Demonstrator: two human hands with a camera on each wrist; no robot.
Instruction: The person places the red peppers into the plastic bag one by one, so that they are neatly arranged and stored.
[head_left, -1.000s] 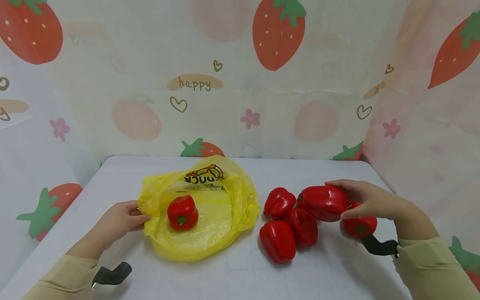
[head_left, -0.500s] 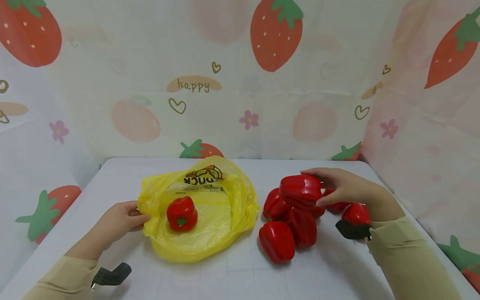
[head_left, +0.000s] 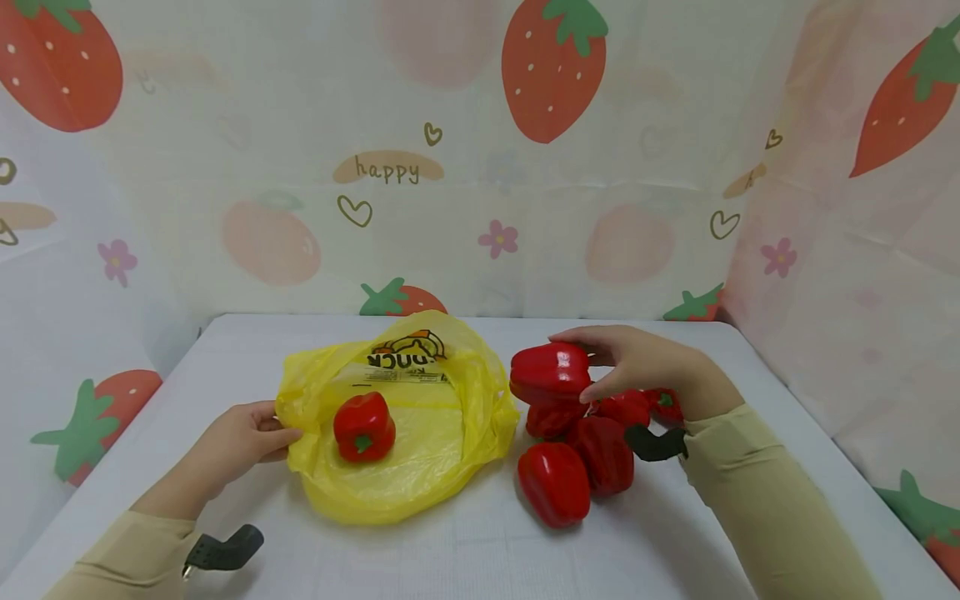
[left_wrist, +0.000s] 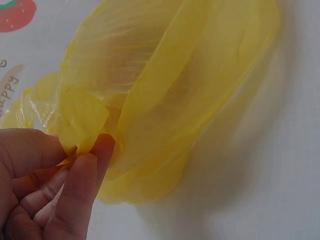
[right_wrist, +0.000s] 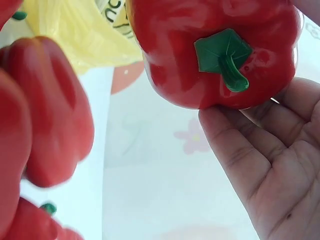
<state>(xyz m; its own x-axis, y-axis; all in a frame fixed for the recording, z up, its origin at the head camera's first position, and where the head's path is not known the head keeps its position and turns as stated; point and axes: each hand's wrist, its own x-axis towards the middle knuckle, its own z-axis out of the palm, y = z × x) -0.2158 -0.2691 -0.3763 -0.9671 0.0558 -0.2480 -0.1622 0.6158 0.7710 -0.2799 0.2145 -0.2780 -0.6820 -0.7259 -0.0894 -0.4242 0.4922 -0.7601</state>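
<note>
My right hand [head_left: 637,367] grips a red bell pepper [head_left: 551,372] between thumb and fingers, held up over the pile just right of the bag. Its green stem [right_wrist: 232,72] faces the right wrist camera. My left hand [head_left: 240,442] pinches the left rim of a yellow plastic bag [head_left: 427,483]; in the left wrist view, thumb and fingertips squeeze a gathered fold [left_wrist: 82,120]. The bag lies spread with its mouth open, and one red bell pepper [head_left: 364,427] sits inside it.
Several more red bell peppers lie grouped right of the bag, among them a front one [head_left: 555,485] and one behind it [head_left: 603,454]. The white table [head_left: 450,558] is backed by a strawberry-print cloth [head_left: 465,208] with cloth sides.
My right hand has carried its bell pepper left and slightly up, from the right side of the pile to close by the bag. My left hand keeps its place on the rim.
</note>
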